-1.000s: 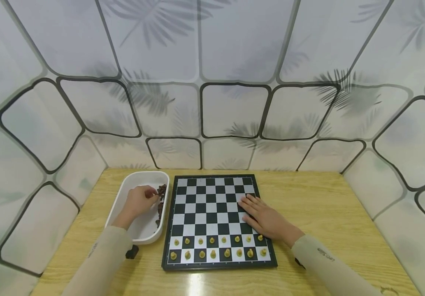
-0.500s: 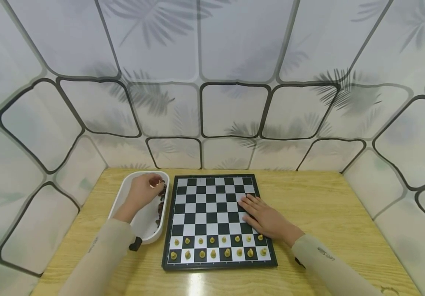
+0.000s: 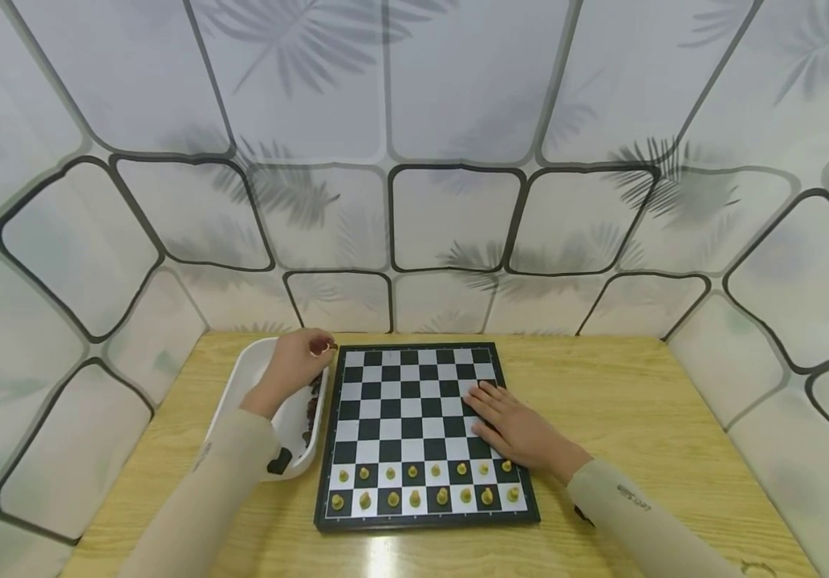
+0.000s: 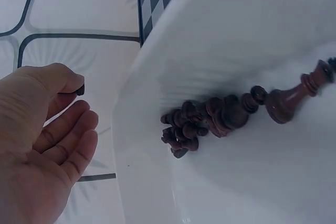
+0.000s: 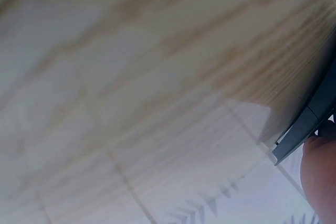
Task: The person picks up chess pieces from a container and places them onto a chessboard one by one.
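My left hand (image 3: 297,361) is over the far right rim of the white tub (image 3: 244,365). Its thumb and index finger pinch a dark chess piece (image 4: 80,89), mostly hidden by the fingers. Inside the tub, dark brown chess pieces (image 4: 189,124) lie heaped along the wall, a taller one (image 4: 294,98) on its side at the end. My right hand (image 3: 518,427) rests with straight fingers on the right side of the chessboard (image 3: 410,405). Yellow chess pieces (image 3: 414,498) stand in two rows on the board's near side.
A wooden table (image 3: 623,417) carries the board and tub. Patterned fabric walls (image 3: 450,217) rise behind the table and at both sides. The tub stands close along the board's left edge.
My left hand has risen from the pieces in the tub and moved away and right, to the far rim, with a dark chess piece pinched. The right hand stays in place.
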Available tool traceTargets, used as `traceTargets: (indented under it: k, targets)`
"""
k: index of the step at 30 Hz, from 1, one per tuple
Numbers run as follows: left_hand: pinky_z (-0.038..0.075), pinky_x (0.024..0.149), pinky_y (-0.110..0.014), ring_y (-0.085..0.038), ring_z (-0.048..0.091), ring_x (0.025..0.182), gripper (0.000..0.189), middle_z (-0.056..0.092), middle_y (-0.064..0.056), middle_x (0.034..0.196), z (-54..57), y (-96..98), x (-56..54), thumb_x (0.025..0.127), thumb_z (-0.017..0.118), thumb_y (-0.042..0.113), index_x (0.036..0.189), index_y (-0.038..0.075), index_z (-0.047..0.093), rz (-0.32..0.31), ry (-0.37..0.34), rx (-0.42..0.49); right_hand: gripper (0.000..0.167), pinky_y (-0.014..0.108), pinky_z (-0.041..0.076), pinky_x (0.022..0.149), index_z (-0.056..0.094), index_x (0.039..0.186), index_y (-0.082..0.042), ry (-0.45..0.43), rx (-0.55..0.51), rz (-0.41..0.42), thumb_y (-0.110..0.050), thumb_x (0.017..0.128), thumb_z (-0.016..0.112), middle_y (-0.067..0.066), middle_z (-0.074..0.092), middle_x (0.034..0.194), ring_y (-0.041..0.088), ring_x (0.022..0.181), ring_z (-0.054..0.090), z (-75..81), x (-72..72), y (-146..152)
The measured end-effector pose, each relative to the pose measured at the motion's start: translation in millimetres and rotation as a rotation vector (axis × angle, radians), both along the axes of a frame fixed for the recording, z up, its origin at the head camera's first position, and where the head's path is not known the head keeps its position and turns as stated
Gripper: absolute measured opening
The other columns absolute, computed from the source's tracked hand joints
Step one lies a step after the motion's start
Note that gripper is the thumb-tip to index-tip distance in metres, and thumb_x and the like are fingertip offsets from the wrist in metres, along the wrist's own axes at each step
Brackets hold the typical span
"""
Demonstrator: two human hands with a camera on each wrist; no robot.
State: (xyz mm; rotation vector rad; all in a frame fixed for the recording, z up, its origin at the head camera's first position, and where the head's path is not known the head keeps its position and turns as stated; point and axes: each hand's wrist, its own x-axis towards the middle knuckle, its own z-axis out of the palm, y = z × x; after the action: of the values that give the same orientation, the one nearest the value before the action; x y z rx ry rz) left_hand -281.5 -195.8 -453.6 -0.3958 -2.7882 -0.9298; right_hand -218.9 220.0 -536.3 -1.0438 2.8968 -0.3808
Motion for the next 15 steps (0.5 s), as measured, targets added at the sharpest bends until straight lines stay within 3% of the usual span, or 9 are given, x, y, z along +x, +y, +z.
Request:
traceTargets:
  k: [15]
  targets:
    - [0.061, 0.084, -0.047, -0.032, 0.073, 0.095, 0.021, 0.077, -0.020, 0.104, 0.5, 25.6, -17.6, 0.095, 0.071, 0.010, 0.111, -0.003, 0.075, -0.060, -0.111, -0.033, 0.061, 0.053, 0.025, 0.130, 0.037, 0.164, -0.011, -0.018, -0.011, -0.009, -0.044, 0.112, 0.045, 0.012, 0.036, 0.170, 0.034, 0.161, 0.028, -0.5, -0.3, -0.5]
